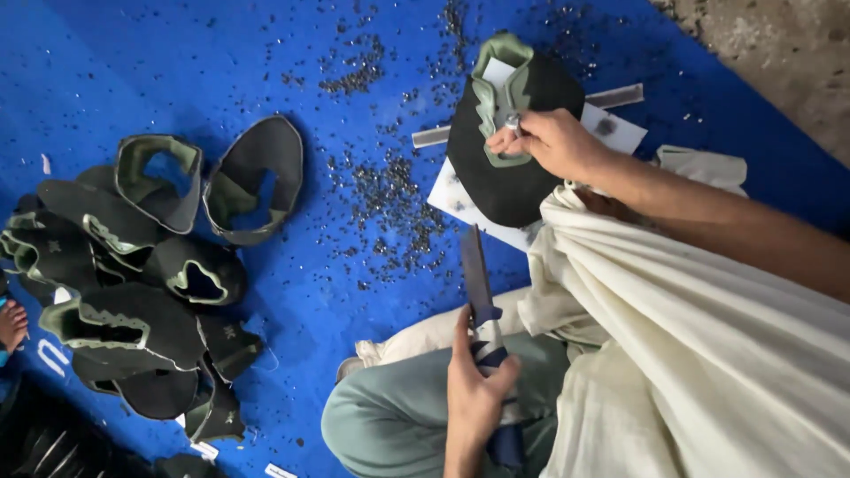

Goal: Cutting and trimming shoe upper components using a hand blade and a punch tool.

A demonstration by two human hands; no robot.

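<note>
Carefully, the left hand [474, 389] grips a knife [478, 283] while the right hand [549, 142] pinches the shoe upper [513, 186]; trimming likely wants a steady pinch.

Two hands work here: the left hand [474, 389] grips one knife [478, 292], and the right hand [549, 142] pinches one black shoe upper with green lining [509, 124]. Two more uppers [252, 177] lie apart on the blue sheet [177, 62]; a heap [133, 292] of roughly eight more sits beside them, overlapping too much for an exact count. One metal strip [611, 97] lies under one white card [478, 212]. Black scraps [390, 204] are too many to count.
</note>
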